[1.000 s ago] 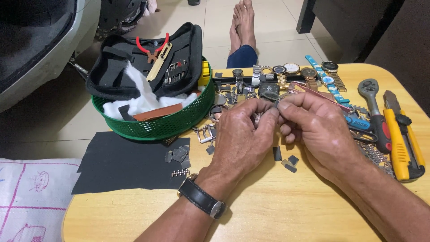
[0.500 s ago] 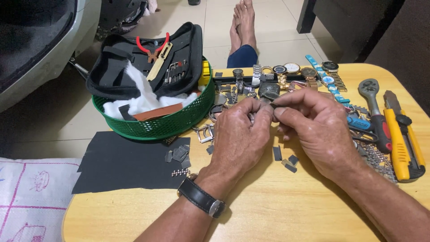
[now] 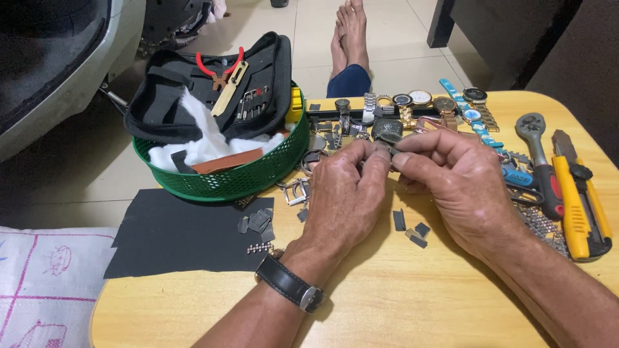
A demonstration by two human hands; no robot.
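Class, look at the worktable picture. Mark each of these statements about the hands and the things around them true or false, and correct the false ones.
1. Both hands pinch one small dark metal part between them. True.
2. The left hand wears a wristwatch with a dark strap. True.
3. The green basket stands empty. False: it holds a black tool pouch and white wadding.
4. The yellow utility knife lies in the right hand. False: it lies on the table, apart from that hand.

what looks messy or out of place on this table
Small grey metal pieces lie scattered loose across the black sheet and wooden table. The black tool pouch sits askew, overhanging the green basket.
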